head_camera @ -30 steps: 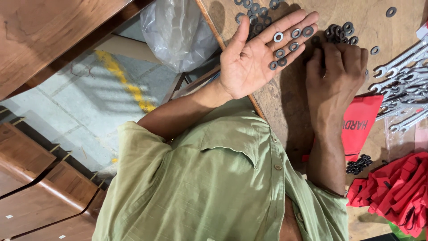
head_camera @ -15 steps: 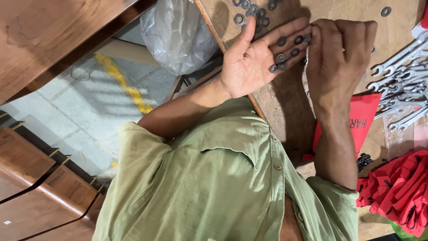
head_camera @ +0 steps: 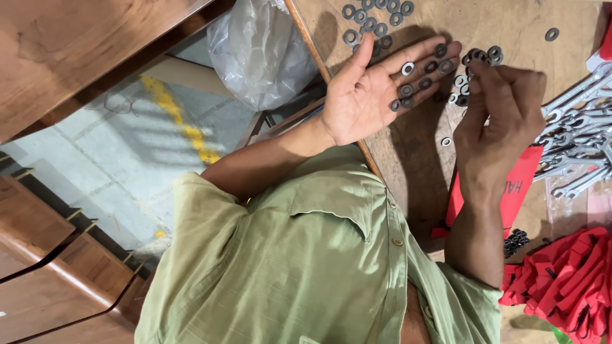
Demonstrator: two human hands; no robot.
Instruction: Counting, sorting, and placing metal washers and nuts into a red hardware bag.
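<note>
The left hand [head_camera: 366,95] is lying open and palm-up over the edge of the brown wooden desk [head_camera: 497,25], its fingers spread flat and carrying several small grey flat metal washers [head_camera: 417,84] on the fingertips and finger joints. The right hand [head_camera: 500,121] is hovering just beside it, knuckles toward the camera, with its fingers bunched together near the left fingertips; it seems to be pinching one or two washers, though the fingertips are hiding the contact. The two hands are sitting close but are not touching. More loose washers [head_camera: 373,19] are lying scattered on the desk beyond the left thumb, and a few others [head_camera: 460,83] are resting between the hands. To the right of the right hand, a heap of silver metal spanners [head_camera: 583,127] is spreading across the desk, with a flat red card packet [head_camera: 519,191] partly under the right wrist and a pile of red fabric pieces [head_camera: 567,280] nearer the body. A crumpled clear plastic bag [head_camera: 261,51] is hanging off the desk edge beside the left forearm.
</note>
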